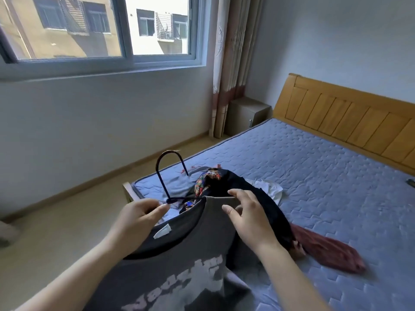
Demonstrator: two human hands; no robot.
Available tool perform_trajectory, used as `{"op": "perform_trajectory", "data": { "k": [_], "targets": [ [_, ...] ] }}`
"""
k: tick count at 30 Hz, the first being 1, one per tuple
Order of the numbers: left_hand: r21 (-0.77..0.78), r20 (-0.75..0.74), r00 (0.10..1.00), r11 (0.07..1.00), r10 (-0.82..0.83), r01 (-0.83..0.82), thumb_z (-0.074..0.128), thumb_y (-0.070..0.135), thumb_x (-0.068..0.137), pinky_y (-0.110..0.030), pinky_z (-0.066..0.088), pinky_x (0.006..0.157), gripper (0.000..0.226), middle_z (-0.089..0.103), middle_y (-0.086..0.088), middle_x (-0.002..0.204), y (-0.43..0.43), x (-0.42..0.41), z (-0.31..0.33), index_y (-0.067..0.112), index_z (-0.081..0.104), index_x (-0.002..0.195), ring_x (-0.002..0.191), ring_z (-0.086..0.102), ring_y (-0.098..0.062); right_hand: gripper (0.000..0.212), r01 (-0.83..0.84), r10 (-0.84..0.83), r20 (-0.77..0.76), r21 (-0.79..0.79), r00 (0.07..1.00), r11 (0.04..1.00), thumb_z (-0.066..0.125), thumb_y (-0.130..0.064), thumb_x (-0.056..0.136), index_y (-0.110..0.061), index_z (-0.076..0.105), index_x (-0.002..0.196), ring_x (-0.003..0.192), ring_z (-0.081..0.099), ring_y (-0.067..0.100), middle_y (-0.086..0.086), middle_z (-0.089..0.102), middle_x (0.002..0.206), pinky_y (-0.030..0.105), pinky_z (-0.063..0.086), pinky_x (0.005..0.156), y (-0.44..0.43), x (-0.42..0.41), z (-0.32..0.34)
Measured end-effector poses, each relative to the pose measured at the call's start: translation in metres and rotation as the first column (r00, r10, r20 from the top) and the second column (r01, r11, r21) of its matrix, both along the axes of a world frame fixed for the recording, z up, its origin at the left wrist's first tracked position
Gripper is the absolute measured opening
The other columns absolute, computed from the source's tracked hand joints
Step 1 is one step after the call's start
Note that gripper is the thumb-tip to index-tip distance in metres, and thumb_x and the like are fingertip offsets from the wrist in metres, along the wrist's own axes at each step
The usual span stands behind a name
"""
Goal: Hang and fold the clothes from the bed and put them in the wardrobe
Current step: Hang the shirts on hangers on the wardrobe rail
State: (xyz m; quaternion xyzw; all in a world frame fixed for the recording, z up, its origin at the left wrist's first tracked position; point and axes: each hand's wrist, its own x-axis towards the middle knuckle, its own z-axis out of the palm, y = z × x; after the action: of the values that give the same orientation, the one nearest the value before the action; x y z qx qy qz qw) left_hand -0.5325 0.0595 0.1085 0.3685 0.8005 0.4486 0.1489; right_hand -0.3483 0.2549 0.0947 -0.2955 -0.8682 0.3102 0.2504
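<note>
left hand (pixel 139 217) pinches the hanger (pixel 167 173) at the base of its hook. right hand (pixel 249 217) curls over the shoulder of the grey t-shirt (pixel 179 265), probably seating it on the hanger. both forearms reach forward, with the shirt held above the bed (pixel 325 176) corner. judged early in the task: floral garment (pixel 201 184), black garment (pixel 274 209), white garment (pixel 271 189) and red garment (pixel 327 250) lie unsorted. wardrobe not in view.

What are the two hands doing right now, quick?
Left hand: its fingers pinch the hanger just below the hook.
Right hand: its fingers pinch the neck edge of the grey shirt.
</note>
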Motion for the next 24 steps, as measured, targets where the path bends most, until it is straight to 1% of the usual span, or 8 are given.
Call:
{"op": "perform_trajectory", "data": {
  "k": [2,5,7,10,14,17,20,24],
  "targets": [
    [-0.040,-0.015,0.997,0.996,0.073,-0.074,0.060,0.038,0.092,-0.027,0.023,0.049,0.044,0.035,0.007,0.046,-0.002,-0.020,0.001,0.014,0.047,0.057,0.044,0.029,-0.007,0.037,-0.001,0.001,-0.009,-0.034,1.000,0.999,0.067,-0.026,0.090,-0.023,0.057,0.125,0.079,0.060,0.000,-0.007,0.049,0.117,0.004,0.042,0.076,0.001,-0.016,-0.002],
    [-0.084,-0.026,0.985,0.981,0.173,-0.174,0.057,0.040,0.094,-0.031,0.023,0.053,0.047,0.035,0.008,0.046,0.005,-0.051,0.000,0.005,0.052,0.064,0.043,0.029,-0.008,0.034,0.001,0.001,0.025,-0.075,1.000,0.997,0.065,-0.028,0.092,-0.022,0.057,0.124,0.077,0.059,-0.003,-0.007,0.049,0.118,0.001,0.040,0.071,0.014,-0.041,-0.006],
    [-0.097,-0.020,0.974,0.969,0.224,-0.225,0.055,0.038,0.095,-0.032,0.024,0.056,0.047,0.039,0.006,0.052,0.020,-0.072,-0.002,-0.002,0.055,0.070,0.050,0.034,-0.010,0.031,0.002,0.001,0.032,-0.094,0.999,0.996,0.065,-0.028,0.092,-0.022,0.058,0.122,0.076,0.059,-0.002,-0.007,0.050,0.118,0.000,0.040,0.070,0.028,-0.058,-0.010],
    [-0.095,0.030,0.966,0.963,0.255,-0.252,0.055,0.032,0.096,-0.032,0.029,0.058,0.043,0.049,-0.003,0.061,0.054,-0.101,-0.005,-0.007,0.059,0.079,0.064,0.042,-0.017,0.030,0.016,-0.014,0.021,-0.111,1.000,0.994,0.065,-0.027,0.093,-0.021,0.059,0.122,0.077,0.059,-0.001,-0.007,0.051,0.119,0.000,0.040,0.070,0.056,-0.084,-0.016],
    [-0.116,0.115,0.959,0.962,0.258,-0.245,0.057,0.030,0.095,-0.031,0.036,0.061,0.036,0.052,-0.002,0.061,0.107,-0.133,-0.008,-0.003,0.065,0.082,0.058,0.044,-0.018,0.031,0.058,-0.053,0.039,-0.135,0.998,0.989,0.063,-0.028,0.093,-0.020,0.059,0.123,0.079,0.058,-0.001,-0.006,0.053,0.119,0.001,0.041,0.068,0.099,-0.112,-0.020],
    [-0.131,0.144,0.959,0.965,0.244,-0.226,0.056,0.028,0.095,-0.035,0.044,0.073,0.034,0.052,-0.002,0.061,0.141,-0.153,-0.013,-0.003,0.065,0.084,0.059,0.045,-0.019,0.029,0.093,-0.085,0.060,-0.136,0.995,0.986,0.063,-0.029,0.094,-0.022,0.060,0.121,0.081,0.058,-0.003,-0.007,0.055,0.117,0.001,0.041,0.067,0.129,-0.128,-0.022],
    [-0.145,0.167,0.964,0.973,0.205,-0.182,0.056,0.026,0.095,-0.031,0.037,0.062,0.034,0.051,-0.002,0.061,0.170,-0.175,-0.021,-0.004,0.064,0.081,0.055,0.043,-0.016,0.028,0.159,-0.148,0.081,-0.158,0.986,0.974,0.063,-0.029,0.093,-0.023,0.060,0.121,0.082,0.059,-0.003,-0.008,0.057,0.116,0.003,0.042,0.067,0.151,-0.140,-0.027],
    [-0.158,0.190,0.972,0.982,0.134,-0.105,0.057,0.027,0.095,-0.030,0.037,0.060,0.032,0.055,-0.003,0.065,0.203,-0.213,-0.026,-0.002,0.067,0.084,0.056,0.045,-0.016,0.026,0.245,-0.227,0.113,-0.189,0.967,0.951,0.063,-0.028,0.093,-0.024,0.061,0.119,0.081,0.059,-0.002,-0.008,0.058,0.115,0.004,0.041,0.067,0.167,-0.161,-0.038]
  ]
}}
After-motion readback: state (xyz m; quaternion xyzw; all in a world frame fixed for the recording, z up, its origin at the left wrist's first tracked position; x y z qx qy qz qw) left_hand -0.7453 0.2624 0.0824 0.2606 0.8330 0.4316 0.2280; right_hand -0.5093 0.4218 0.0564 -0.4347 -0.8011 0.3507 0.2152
